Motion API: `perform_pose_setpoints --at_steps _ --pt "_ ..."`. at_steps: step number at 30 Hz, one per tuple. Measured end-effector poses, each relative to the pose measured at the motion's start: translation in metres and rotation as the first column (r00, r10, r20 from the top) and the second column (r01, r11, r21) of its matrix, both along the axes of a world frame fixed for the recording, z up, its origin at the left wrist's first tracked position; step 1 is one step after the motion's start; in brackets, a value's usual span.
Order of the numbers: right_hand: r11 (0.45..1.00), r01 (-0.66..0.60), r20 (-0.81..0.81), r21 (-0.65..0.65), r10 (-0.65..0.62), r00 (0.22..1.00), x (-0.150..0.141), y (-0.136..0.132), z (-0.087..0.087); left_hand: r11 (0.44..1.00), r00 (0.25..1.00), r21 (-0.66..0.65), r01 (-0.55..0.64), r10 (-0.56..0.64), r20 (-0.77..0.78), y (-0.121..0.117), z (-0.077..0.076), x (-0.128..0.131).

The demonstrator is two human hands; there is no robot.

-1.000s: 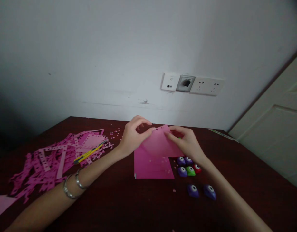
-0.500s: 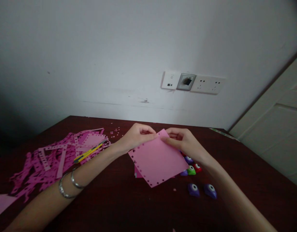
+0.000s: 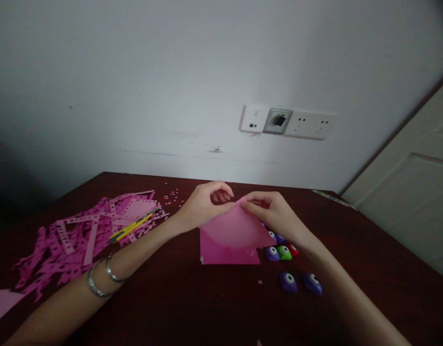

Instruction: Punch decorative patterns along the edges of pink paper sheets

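Note:
My left hand [image 3: 203,207] and my right hand [image 3: 272,211] meet above the dark wooden table [image 3: 214,298]. Both pinch the top of a pink paper sheet [image 3: 236,229], which curves over into a rounded fold. Under it lies a flat stack of darker pink paper [image 3: 228,253]. Two bracelets [image 3: 102,278] sit on my left wrist. Small craft punches [image 3: 283,252] in purple, green and red lie just right of the stack, partly hidden by the held sheet, and two more purple punches [image 3: 301,282] sit nearer to me.
A heap of punched pink paper strips [image 3: 80,235] covers the table's left side, with a yellow utility knife [image 3: 133,228] on it. Tiny pink punch-outs [image 3: 171,197] are scattered behind. Wall sockets [image 3: 288,124] are on the white wall; a door [image 3: 412,192] stands at right.
Half a second ago the sheet hung flat and showed its punched edges; now its lower part is bent up and the sheet curves into a fold. My hands stay together.

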State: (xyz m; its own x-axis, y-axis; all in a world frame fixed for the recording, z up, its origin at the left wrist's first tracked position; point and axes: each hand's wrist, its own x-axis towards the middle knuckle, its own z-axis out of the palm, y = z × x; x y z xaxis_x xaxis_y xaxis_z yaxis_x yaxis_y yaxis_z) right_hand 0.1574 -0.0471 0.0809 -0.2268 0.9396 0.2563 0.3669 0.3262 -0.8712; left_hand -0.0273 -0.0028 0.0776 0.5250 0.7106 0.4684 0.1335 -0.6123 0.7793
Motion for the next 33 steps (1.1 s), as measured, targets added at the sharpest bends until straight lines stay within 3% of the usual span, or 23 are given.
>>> perform_pose_setpoints --at_steps 3,5,10,16,24,33 --pt "1.000 0.020 0.026 0.017 -0.021 0.999 -0.002 -0.001 0.001 0.977 0.999 0.207 -0.049 0.052 -0.005 -0.005 0.001 0.000" --pt "0.999 0.028 0.033 0.040 -0.030 0.999 -0.002 -0.002 0.002 0.970 0.999 0.240 -0.036 0.044 -0.029 -0.006 0.001 0.000" --pt "0.997 0.040 -0.011 0.070 -0.039 0.999 -0.003 -0.002 0.000 0.979 0.997 0.194 -0.061 0.067 -0.026 -0.002 -0.003 0.000" --pt "0.999 0.044 -0.026 0.011 -0.043 0.999 -0.001 0.000 -0.002 0.999 1.000 -0.034 0.012 -0.011 0.022 0.004 -0.001 -0.002" --pt "0.995 -0.071 0.187 -0.075 0.084 0.979 0.002 -0.010 0.007 0.984 0.954 0.004 0.180 -0.174 -0.246 -0.002 0.014 -0.016" --pt "0.995 -0.099 0.338 0.011 0.089 0.937 -0.004 -0.015 0.006 0.972 0.930 0.035 0.233 -0.212 -0.301 -0.010 0.016 -0.016"
